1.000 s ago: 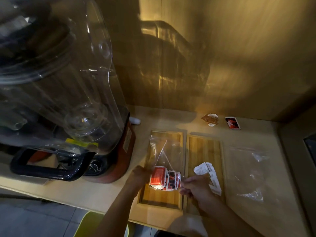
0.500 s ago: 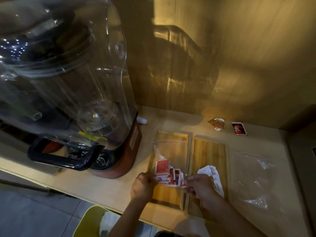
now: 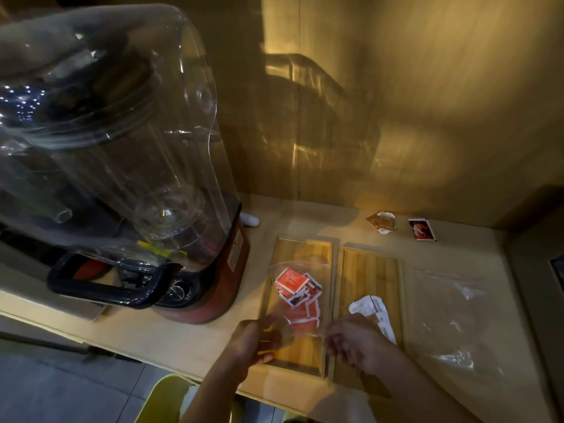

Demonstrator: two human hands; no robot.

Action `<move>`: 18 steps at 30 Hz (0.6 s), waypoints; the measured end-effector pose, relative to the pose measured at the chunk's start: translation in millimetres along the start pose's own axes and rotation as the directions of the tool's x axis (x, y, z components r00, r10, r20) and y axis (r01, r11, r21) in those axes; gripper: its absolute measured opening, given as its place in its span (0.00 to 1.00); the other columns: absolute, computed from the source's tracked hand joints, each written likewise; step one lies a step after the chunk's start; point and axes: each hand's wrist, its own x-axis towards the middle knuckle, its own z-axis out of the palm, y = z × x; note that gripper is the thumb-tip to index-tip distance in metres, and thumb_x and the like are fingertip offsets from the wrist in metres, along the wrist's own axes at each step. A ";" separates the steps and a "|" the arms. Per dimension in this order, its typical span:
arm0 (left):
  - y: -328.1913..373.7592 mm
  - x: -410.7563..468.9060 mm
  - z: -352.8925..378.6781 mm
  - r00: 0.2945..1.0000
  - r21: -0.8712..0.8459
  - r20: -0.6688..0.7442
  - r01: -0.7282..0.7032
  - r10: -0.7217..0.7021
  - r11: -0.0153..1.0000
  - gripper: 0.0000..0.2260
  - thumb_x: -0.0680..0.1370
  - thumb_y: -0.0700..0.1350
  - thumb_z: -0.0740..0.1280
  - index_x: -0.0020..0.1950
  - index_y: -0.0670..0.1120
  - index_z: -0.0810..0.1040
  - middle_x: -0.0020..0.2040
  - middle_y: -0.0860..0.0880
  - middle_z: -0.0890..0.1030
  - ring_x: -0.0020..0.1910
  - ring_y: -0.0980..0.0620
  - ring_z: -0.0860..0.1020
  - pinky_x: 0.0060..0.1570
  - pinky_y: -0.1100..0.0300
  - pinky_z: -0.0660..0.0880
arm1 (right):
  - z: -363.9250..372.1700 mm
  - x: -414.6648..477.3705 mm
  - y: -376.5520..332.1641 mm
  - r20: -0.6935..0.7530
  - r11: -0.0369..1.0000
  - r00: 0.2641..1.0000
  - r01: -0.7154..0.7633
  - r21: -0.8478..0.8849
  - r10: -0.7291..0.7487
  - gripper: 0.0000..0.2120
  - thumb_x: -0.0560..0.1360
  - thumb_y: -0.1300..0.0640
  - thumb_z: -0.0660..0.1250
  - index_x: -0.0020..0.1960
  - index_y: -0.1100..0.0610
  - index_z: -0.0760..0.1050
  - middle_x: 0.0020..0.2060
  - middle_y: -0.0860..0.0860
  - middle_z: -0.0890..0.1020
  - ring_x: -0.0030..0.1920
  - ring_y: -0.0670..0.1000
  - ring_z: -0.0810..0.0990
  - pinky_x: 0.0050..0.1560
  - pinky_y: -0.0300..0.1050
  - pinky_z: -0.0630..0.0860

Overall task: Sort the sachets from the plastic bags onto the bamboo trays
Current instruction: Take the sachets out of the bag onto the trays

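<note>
Two bamboo trays lie side by side on the counter. Over the left tray [image 3: 302,248] a clear plastic bag [image 3: 297,267] lies flat with its mouth away from me. Several red sachets [image 3: 297,290] spill through it onto the tray. My left hand [image 3: 254,338] and my right hand [image 3: 354,341] each pinch a near corner of that bag. The right tray [image 3: 367,270] holds white sachets [image 3: 374,314], partly hidden by my right hand.
A large blender [image 3: 122,178] with a clear cover and red base fills the left side. A second clear plastic bag [image 3: 454,319] lies right of the trays. A brown sachet [image 3: 381,222] and a red sachet [image 3: 421,228] lie near the back wall. A yellow chair [image 3: 166,398] is below.
The bag has been tipped down flat over the left tray and the red sachets have slid away from my hands onto it. Both hands pulled back toward the counter's front edge.
</note>
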 end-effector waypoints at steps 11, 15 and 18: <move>25.1 -22.3 -2.4 0.937 -0.022 -0.140 -0.327 0.321 0.945 0.09 0.77 0.40 0.62 0.38 0.43 0.77 0.34 0.44 0.78 0.35 0.48 0.75 0.37 0.55 0.71 | 5.6 -13.6 -26.7 0.056 0.987 0.992 0.108 0.122 -0.116 0.08 0.70 0.65 0.65 0.32 0.60 0.75 0.23 0.54 0.75 0.22 0.49 0.72 0.24 0.39 0.65; 38.2 -38.5 -8.6 0.885 0.047 -0.123 -0.446 0.449 0.894 0.10 0.77 0.40 0.63 0.36 0.42 0.77 0.32 0.45 0.78 0.32 0.51 0.74 0.32 0.59 0.70 | 5.3 -21.5 -40.1 0.046 0.973 0.983 0.166 0.161 -0.176 0.08 0.70 0.64 0.65 0.32 0.60 0.77 0.22 0.53 0.74 0.20 0.48 0.70 0.21 0.36 0.64; 47.7 -47.8 -12.6 0.869 0.050 -0.113 -0.479 0.482 0.876 0.11 0.77 0.40 0.64 0.35 0.41 0.78 0.29 0.46 0.78 0.28 0.53 0.74 0.30 0.60 0.69 | 4.5 -27.0 -49.3 0.055 0.965 0.979 0.182 0.188 -0.195 0.11 0.71 0.61 0.65 0.30 0.59 0.75 0.19 0.51 0.74 0.18 0.47 0.68 0.21 0.34 0.63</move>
